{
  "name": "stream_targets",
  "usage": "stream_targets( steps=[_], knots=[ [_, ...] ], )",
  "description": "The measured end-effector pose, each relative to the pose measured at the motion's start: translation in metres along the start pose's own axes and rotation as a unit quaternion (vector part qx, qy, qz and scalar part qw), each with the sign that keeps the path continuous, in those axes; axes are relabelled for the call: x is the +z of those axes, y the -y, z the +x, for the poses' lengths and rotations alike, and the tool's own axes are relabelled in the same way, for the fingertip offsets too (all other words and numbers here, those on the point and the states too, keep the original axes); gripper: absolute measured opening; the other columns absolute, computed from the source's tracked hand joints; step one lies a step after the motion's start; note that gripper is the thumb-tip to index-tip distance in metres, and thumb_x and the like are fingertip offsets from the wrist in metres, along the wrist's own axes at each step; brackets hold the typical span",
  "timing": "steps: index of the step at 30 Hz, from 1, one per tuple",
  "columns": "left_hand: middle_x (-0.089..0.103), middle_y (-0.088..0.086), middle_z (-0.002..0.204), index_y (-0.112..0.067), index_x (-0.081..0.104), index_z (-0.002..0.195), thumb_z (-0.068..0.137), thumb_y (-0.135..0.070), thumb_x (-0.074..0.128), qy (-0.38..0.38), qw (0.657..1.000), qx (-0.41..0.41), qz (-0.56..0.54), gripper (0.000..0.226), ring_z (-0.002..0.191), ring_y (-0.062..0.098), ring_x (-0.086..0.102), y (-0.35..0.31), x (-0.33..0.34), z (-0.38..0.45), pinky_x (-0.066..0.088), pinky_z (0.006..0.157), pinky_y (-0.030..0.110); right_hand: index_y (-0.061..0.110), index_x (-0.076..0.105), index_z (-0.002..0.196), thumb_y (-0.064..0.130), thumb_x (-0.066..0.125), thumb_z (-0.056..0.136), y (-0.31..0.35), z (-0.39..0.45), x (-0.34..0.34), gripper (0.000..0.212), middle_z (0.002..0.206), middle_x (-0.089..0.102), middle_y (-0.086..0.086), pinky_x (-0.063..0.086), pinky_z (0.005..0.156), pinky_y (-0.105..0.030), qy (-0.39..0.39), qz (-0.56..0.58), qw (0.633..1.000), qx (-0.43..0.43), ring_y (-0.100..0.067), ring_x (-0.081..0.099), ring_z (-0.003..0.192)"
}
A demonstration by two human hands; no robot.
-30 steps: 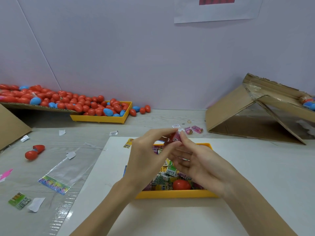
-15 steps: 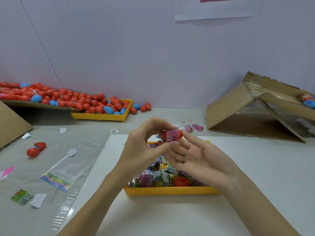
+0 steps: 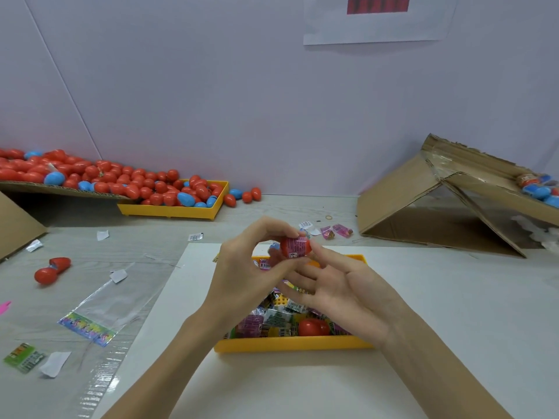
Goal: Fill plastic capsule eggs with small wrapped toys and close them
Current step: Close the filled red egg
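Pale lilac wall (image 3: 211,86) at far side; white paper sheet (image 3: 375,22) with dark red block pinned upper right; grey desk (image 3: 287,211) below, evenly lit.

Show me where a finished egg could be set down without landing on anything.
Free: the white sheet right of the near yellow tray, and its strip in front of that tray. Crowded: the tray itself, the littered table left of the sheet, and the far tray of eggs.

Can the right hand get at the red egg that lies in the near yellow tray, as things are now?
Probably yes. The red egg lies uncovered on top of the wrapped toys, near the front wall of the yellow tray, just below the right hand, whose fingers are straight and grip nothing.
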State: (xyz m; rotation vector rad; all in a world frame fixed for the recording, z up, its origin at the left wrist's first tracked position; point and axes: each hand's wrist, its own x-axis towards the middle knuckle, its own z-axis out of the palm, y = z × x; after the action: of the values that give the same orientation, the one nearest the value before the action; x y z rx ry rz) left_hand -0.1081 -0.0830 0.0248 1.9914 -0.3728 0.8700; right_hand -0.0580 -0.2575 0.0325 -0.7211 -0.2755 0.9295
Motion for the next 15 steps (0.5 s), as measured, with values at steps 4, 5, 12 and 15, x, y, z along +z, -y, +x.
stream_targets(
  steps=[4, 5, 12, 15],
  knots=[
    [0.073, -0.012, 0.106, -0.013, 0.068, 0.113, 0.083, -0.024, 0.083, 0.022, 0.999, 0.008, 0.028, 0.036, 0.103, 0.013, 0.071, 0.007, -0.003, 0.001, 0.058, 0.092, 0.031, 0.012, 0.070, 0.120, 0.035, 0.072, 0.096, -0.005, 0.002, 0.003, 0.034, 0.105, 0.078, -0.010, 0.063, 0.086, -0.035, -0.142, -0.327, 0.921, -0.156, -0.026, 0.076, 0.103],
    [0.072, -0.012, 0.107, -0.013, 0.068, 0.114, 0.082, -0.029, 0.082, 0.038, 0.999, 0.013, 0.036, 0.038, 0.103, 0.011, 0.071, 0.008, -0.003, 0.001, 0.059, 0.091, 0.030, 0.016, 0.072, 0.114, 0.034, 0.073, 0.095, -0.006, 0.002, 0.002, 0.026, 0.099, 0.079, -0.004, 0.063, 0.081, -0.032, -0.169, -0.406, 0.878, -0.190, -0.021, 0.077, 0.096],
    [0.057, -0.014, 0.131, -0.037, 0.050, 0.134, 0.080, -0.050, 0.076, 0.029, 0.996, -0.042, 0.076, 0.061, 0.120, -0.001, 0.056, 0.012, -0.004, 0.002, 0.051, 0.095, 0.016, 0.006, 0.072, 0.114, 0.038, 0.069, 0.090, 0.052, 0.002, -0.011, 0.041, 0.098, 0.079, -0.009, 0.061, 0.073, -0.024, -0.210, -0.229, 0.904, -0.295, -0.017, 0.076, 0.086],
    [0.058, -0.014, 0.125, -0.032, 0.060, 0.125, 0.085, -0.048, 0.072, 0.017, 0.995, -0.039, 0.088, 0.044, 0.117, 0.003, 0.057, 0.014, -0.008, 0.004, 0.054, 0.089, 0.018, -0.004, 0.057, 0.131, 0.035, 0.063, 0.093, 0.109, -0.001, -0.020, 0.055, 0.120, 0.075, -0.017, 0.060, 0.088, -0.026, -0.166, 0.008, 0.917, -0.363, -0.023, 0.073, 0.113]
  ],
)
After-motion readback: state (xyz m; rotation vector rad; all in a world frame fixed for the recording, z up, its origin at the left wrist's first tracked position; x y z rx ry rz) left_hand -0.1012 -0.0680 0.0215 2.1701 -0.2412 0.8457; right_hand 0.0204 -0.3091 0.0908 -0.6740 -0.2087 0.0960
